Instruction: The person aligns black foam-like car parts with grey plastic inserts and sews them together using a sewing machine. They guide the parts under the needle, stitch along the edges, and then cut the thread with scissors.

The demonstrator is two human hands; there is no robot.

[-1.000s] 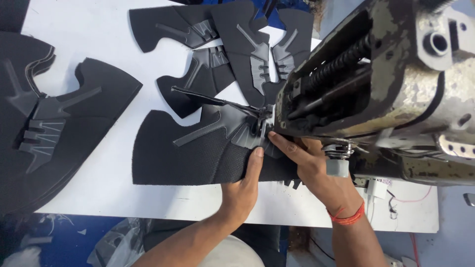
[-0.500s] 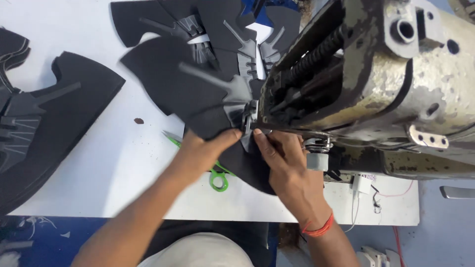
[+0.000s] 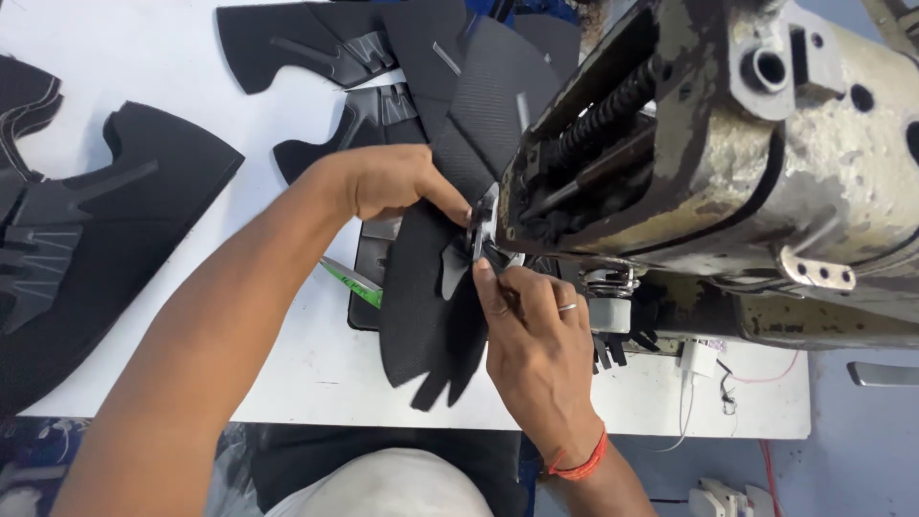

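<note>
A black textured shoe-upper piece (image 3: 421,297) lies under the needle area of a worn, cream-coloured sewing machine (image 3: 766,163). My left hand (image 3: 388,182) rests on top of the piece, fingertips pressing it close to the presser foot. My right hand (image 3: 536,335), with a ring and an orange wrist thread, pinches the piece's edge just in front of the needle. Part of the piece hangs toward the table's front edge.
More black cut pieces lie at the far side (image 3: 316,43) and in a stack at the left (image 3: 86,239) of the white table (image 3: 124,86). Green-handled scissors (image 3: 349,280) peek out beside the piece. A white plug and cable (image 3: 699,359) sit at the right.
The shoe piece has been turned round under the needle and now runs lengthwise toward me. My left hand moved up and over it; my right hand stays at the needle.
</note>
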